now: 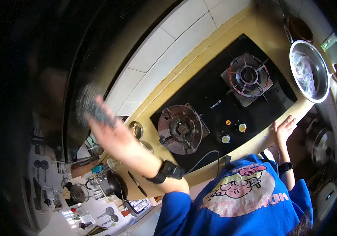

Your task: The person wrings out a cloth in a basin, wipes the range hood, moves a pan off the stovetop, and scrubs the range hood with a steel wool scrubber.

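Observation:
My left hand [109,133] is raised against a dark glossy upright panel [54,114], blurred by motion. Its fingers are closed on a grey, fuzzy steel wool scrubber [91,105], which appears to touch the panel. My right hand [284,130] lies on the yellowish counter edge beside the black gas hob [211,118], fingers stretched out and holding nothing.
Two burners, the near-left one [181,128] and the far-right one [249,74], sit on the hob. A metal bowl [325,67] with crumpled clear plastic stands at right. At lower left are a dark pan [117,185] and a knife [137,183].

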Tool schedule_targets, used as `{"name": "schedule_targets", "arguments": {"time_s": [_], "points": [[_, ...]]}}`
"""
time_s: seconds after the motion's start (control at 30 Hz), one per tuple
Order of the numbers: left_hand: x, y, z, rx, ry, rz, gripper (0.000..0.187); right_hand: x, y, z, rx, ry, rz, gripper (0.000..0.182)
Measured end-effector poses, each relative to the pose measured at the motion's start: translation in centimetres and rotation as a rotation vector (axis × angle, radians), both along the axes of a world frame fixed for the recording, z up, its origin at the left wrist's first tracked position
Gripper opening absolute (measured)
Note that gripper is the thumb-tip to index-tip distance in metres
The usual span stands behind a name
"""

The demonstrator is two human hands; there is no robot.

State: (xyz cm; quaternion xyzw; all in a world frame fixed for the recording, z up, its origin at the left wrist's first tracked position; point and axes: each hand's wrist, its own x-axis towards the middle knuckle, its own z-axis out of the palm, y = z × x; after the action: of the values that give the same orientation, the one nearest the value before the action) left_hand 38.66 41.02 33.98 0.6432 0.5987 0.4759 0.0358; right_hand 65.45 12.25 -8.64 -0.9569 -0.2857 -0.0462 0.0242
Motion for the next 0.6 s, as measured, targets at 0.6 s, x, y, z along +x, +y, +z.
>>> {"name": "schedule_targets", "arguments": {"time_s": [0.6], "points": [[8.7, 6.7, -4.4, -0.213, -1.164, -0.662, 0.035, 0.2, 0.9, 1.1, 0.108, -0.024, 0.069, 0.086]]}}
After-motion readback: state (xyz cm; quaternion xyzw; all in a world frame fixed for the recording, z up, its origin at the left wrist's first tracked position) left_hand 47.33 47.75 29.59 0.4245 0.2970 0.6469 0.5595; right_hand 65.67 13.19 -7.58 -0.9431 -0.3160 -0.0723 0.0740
